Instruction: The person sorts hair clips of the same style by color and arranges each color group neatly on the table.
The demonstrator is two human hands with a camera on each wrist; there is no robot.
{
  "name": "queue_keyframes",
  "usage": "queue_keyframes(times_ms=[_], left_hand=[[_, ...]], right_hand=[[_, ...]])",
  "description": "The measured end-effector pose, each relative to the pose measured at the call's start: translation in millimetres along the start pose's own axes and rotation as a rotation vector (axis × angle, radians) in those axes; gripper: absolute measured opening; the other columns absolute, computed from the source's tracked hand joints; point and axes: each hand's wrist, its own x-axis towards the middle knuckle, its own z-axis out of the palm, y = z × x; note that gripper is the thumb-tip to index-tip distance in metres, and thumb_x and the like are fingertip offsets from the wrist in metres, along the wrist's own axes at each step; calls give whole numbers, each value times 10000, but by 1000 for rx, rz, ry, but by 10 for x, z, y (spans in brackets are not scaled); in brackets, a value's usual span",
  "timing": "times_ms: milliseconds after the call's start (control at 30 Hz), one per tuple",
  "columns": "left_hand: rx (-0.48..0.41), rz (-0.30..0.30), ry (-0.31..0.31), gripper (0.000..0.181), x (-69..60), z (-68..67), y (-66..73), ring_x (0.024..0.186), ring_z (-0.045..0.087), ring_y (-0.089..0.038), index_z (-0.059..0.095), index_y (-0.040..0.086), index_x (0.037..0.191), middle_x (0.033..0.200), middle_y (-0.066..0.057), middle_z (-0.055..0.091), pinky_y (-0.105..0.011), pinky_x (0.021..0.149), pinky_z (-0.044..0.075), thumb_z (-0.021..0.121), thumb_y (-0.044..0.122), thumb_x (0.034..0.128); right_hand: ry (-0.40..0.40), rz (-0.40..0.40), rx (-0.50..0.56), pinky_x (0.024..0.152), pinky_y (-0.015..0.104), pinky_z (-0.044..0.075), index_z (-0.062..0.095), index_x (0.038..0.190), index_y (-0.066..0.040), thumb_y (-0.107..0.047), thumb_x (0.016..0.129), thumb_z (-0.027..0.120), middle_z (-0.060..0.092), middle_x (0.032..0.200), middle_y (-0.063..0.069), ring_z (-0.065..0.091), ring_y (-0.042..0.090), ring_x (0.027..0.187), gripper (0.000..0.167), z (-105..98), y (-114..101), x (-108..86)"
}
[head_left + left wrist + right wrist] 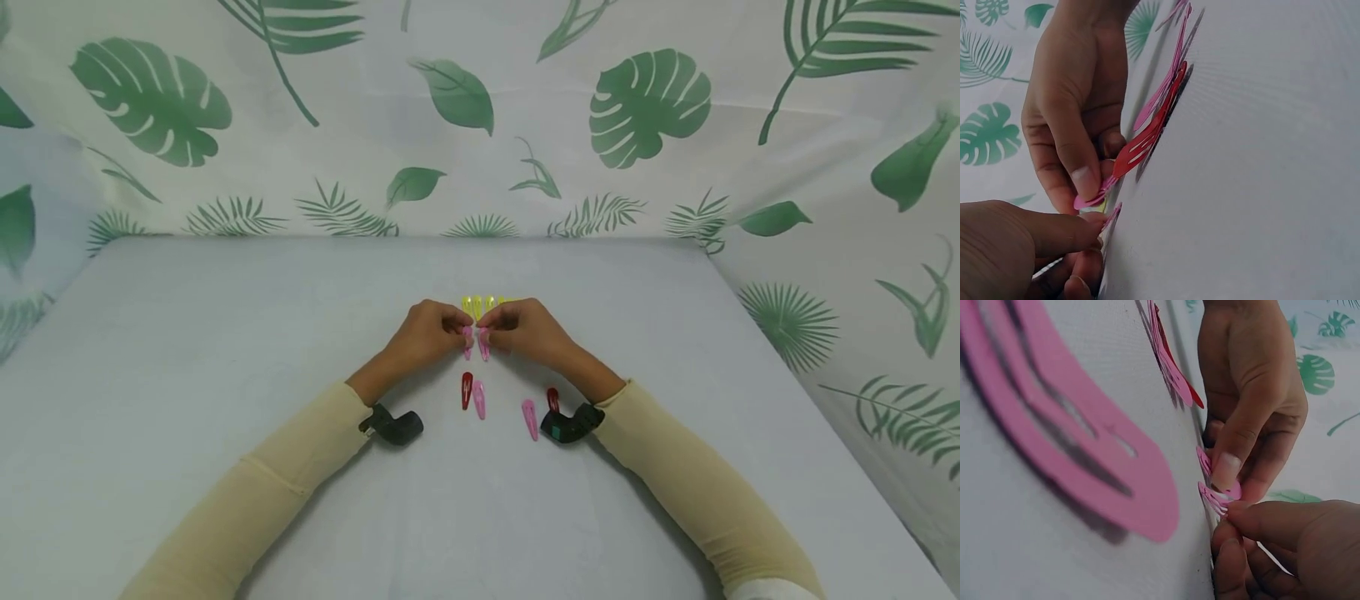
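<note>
The left hand pinches the left pink clip between thumb and fingers; the right hand pinches the right pink clip likewise. The key relation: these two clips stand side by side, a narrow gap between them, narrow ends toward the near side. The left one's long axis runs almost straight near to far; the right one's near end slants slightly right. Each lies nearest its own hand. Whether they touch the table I cannot tell. Just beyond the fingertips, on the far side, is a row of yellow clips, partly hidden by the right hand. Nearer, below the held pair, a red clip lies just beside a loose pink clip.
</note>
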Motion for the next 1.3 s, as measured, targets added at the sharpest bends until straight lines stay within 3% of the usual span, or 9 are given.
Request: queue_keyframes(times_ms=[300,500,633,767,933,1133,1300], left_hand=[[109,13,-11,235,15,8,3,844,589,-183,724,-16,1064,920,-86,653,-293,747,491,736,23,833],[96,11,0,258,11,-16,6,871,587,-184,722,-11,1084,969,-88,658,-299,771,485,739,78,842],[61,18,-8,320,-10,-44,0,878,588,-195,713,-13,1109,990,-94,653,-309,777,480,779,96,815],[46,0,-63,404,-35,-56,-22,921,574,-191,701,11,1152,1040,-73,631,-314,808,471,819,157,794],[59,-1,-119,457,-52,-60,-35,941,526,-192,688,26,1188,1076,-65,578,-322,823,450,824,207,791],[76,6,-122,466,-50,-39,-47,951,524,-183,691,39,1189,1076,-57,571,-317,838,444,833,220,785],[85,17,-122,480,-51,-49,-33,952,538,-184,683,31,1200,1066,-65,584,-314,842,448,836,208,781]], right_hand=[[15,-39,-177,662,287,467,751,984,-36,-56,865,711,685,859,37,569,163,735,128,36,31,65],[35,-42,-222,710,314,481,749,1000,-40,-52,860,708,689,870,40,597,176,771,146,58,20,71],[43,-18,-214,736,331,489,744,1026,-44,-60,874,697,682,888,55,608,189,795,160,50,19,55],[29,-26,-193,764,336,494,737,1061,-33,-65,889,679,691,935,71,620,196,835,184,24,23,18],[22,-32,-152,705,313,498,735,1072,-36,-79,907,664,694,948,70,616,186,807,185,-12,31,-24],[10,19,-86,620,313,500,729,1083,-49,-119,938,644,683,925,59,596,187,679,182,-36,32,-61],[4,40,-65,632,317,509,723,1083,-37,-125,940,647,680,920,69,603,196,677,185,-50,23,-78]])
